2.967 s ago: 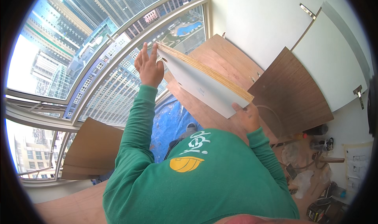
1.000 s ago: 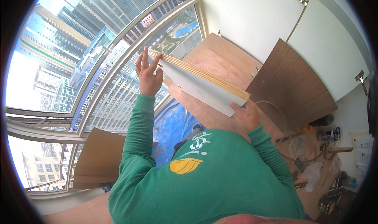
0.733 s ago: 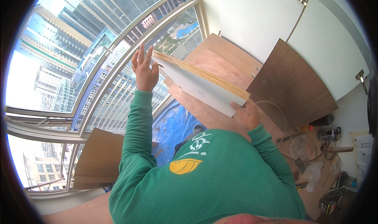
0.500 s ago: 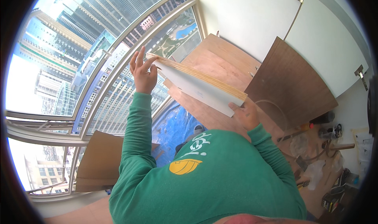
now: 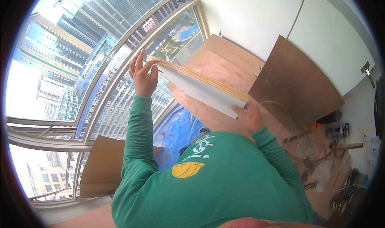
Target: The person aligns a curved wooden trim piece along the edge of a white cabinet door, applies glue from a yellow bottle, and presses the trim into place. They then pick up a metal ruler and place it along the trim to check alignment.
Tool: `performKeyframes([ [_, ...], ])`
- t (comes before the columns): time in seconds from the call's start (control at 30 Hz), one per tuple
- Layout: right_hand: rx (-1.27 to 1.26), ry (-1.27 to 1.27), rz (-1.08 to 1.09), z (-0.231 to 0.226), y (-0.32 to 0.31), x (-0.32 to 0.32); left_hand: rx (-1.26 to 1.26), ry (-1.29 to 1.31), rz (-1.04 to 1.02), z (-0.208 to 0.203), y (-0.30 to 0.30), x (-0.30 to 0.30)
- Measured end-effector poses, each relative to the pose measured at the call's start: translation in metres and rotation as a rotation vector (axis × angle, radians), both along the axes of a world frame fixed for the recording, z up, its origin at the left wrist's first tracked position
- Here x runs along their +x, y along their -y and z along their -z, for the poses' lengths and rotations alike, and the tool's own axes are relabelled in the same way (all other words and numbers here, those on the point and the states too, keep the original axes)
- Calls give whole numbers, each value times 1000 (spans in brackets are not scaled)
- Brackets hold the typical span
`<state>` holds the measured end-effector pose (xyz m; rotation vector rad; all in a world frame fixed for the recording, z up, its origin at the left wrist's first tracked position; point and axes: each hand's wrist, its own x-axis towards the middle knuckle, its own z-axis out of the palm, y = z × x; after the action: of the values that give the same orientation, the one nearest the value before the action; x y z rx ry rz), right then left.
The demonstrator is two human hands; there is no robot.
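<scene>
A plywood panel (image 5: 200,91) with a pale grey-white face and a bare layered edge is held up in front of me, tilted down to the right. At its upper left end, my left hand (image 5: 143,75) pinches the corner between thumb and a finger, the other fingers stretched upward. Around the lower right end, my right hand (image 5: 249,115) is closed, its thumb on the white face; its other fingers are mostly hidden. Both arms are in green sleeves.
Tall windows (image 5: 86,67) stand on the left. Behind the panel is a wooden board surface (image 5: 228,61). A brown board (image 5: 296,83) leans against white cabinet doors (image 5: 256,19). Blue plastic sheeting (image 5: 180,125) lies below; cardboard (image 5: 102,166) stands at left, and tools and plastic bags (image 5: 323,174) at right.
The panel and both hands have shifted very slightly to the left in view, with the grip unchanged. The surroundings have moved slightly as the view turned.
</scene>
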<state>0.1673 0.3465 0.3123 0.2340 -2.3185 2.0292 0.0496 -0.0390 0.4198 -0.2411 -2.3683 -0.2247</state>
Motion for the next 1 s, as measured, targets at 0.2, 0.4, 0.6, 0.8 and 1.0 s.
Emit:
performKeyframes([
  [0.2,184,5,75,-14,-8,3,259,-2,388,-7,-52,6],
  [0.4,253,-19,71,-4,-10,4,446,70,486,-15,-128,-5],
  [0.6,-163,121,164,73,-51,27,177,58,598,-11,-171,-22],
  [0.8,-1033,638,969,151,-160,74,257,236,573,-10,-169,-33],
  [1.0,-1316,564,1327,191,-224,91,285,325,566,-8,-173,-40],
])
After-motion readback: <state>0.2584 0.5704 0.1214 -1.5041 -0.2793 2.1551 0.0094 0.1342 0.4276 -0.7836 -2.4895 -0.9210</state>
